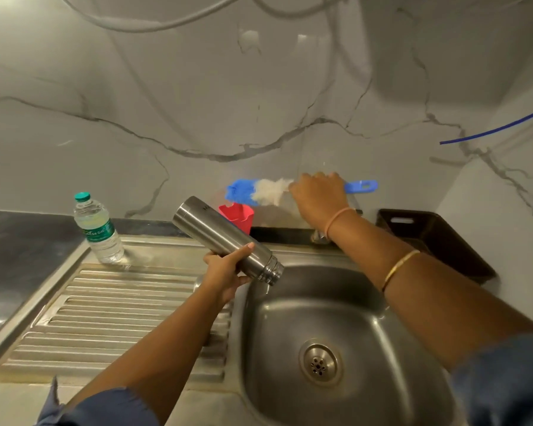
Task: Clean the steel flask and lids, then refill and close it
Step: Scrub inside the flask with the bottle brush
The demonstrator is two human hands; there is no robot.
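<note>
The left hand (pixel 225 272) grips the steel flask (pixel 219 233) near its neck, one digit laid along the brushed, cylindrical barrel and the other fingers curled underneath, out of sight. The flask is tilted, its threaded open mouth pointing down over the back left rim of the sink (pixel 336 302), its flat base raised toward the wall. The right hand (pixel 319 196) is closed round the blue plastic handle of a bottle brush (pixel 259 192), held level above the back edge of the surface; its fingers are hidden behind the back of the hand. The bristles, blue at the tip and white nearer the hand, are blurred. A red plastic holder (pixel 239 215) is half covered by the flask, and a metal fitting behind the right wrist is too hidden to make out. A clear, green-capped water bottle (pixel 97 229) stands at the back left corner of the ribbed steel drainboard (pixel 120 302).
</note>
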